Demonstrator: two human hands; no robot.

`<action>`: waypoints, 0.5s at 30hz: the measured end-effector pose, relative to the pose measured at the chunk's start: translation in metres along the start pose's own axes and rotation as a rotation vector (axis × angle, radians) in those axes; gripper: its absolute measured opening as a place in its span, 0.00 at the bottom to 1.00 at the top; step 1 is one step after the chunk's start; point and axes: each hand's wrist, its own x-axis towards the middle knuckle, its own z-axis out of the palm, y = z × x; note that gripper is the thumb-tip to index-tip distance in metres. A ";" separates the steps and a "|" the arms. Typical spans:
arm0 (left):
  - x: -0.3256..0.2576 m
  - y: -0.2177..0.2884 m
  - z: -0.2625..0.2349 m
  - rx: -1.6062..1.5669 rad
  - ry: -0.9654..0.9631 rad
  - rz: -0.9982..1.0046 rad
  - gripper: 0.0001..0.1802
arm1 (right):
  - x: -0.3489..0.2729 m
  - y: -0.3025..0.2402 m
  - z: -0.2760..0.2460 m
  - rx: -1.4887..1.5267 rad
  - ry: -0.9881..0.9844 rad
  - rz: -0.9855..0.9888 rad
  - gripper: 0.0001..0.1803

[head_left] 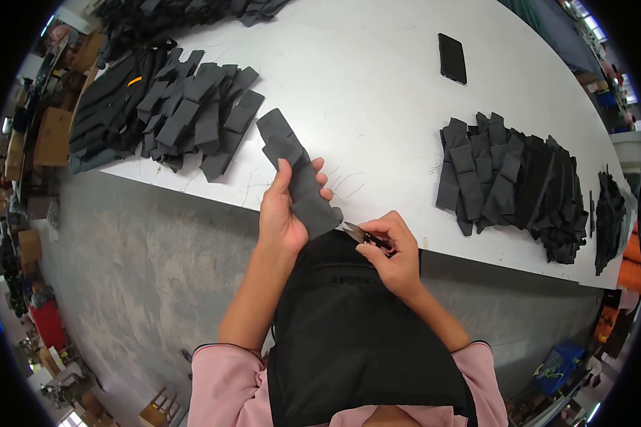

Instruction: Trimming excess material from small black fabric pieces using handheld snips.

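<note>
My left hand (288,210) is closed around a dark grey folded fabric strap piece (305,185), thumb on top and fingers behind its far side. The strap slants from the upper left down toward my right hand. In my right hand (395,252) is a small pair of thread snips (367,238) with dark handles and pointed metal blades. The blade tips are at the lower right corner of the strap; whether they touch a thread there is too small to tell. Both hands are over the table's near edge, above a black apron.
On the white table (349,78), a pile of grey strap pieces (199,107) lies left beside black straps (114,107). Another pile (506,171) is at the right. A black phone (452,58) lies far right. Loose threads (349,181) are scattered near my hands.
</note>
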 end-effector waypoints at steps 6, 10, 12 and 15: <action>0.001 -0.004 -0.001 -0.110 -0.041 -0.034 0.22 | 0.003 0.003 0.010 0.210 0.004 0.054 0.11; 0.002 -0.006 -0.003 -0.176 -0.033 -0.089 0.22 | 0.000 0.007 0.008 0.291 -0.025 0.155 0.10; 0.002 -0.008 -0.006 -0.162 -0.008 -0.063 0.22 | 0.000 0.003 0.009 0.277 -0.015 0.154 0.09; 0.001 -0.009 -0.003 -0.172 -0.020 -0.074 0.22 | -0.004 0.001 0.013 0.338 0.075 0.139 0.09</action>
